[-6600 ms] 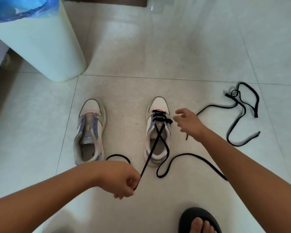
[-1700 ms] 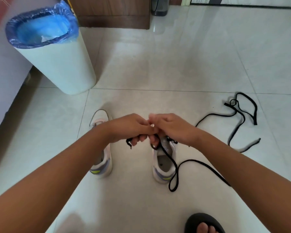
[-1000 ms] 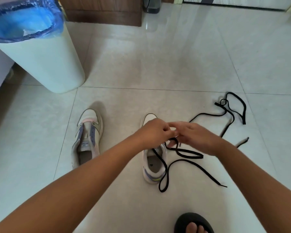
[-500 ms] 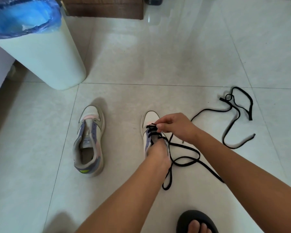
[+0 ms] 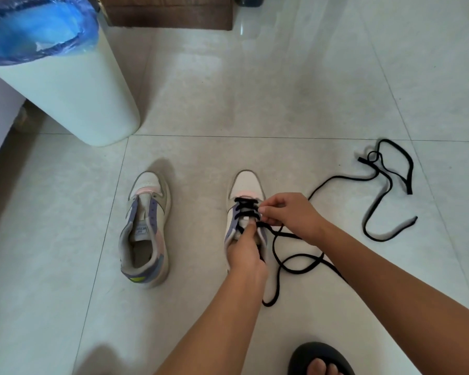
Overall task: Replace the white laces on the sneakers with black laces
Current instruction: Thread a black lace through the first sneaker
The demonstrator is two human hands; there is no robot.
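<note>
Two hands thread a flat black lace [image 5: 295, 262] through a white, purple and pink sneaker [image 5: 245, 185] on the pale tiled floor [image 5: 255, 90].

Right hand [image 5: 291, 216] fingers pinch the lace at an eyelet; left hand [image 5: 245, 253] grips the sneaker's tongue. A second, unlaced sneaker [image 5: 146, 231] stands left; another black lace [image 5: 384, 190] lies right.

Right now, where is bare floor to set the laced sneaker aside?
Bare tile lies between the unlaced sneaker and the sneaker being laced, and beyond both toes toward the trash bin. The right side is crowded: slack black lace and a spare black lace.
</note>
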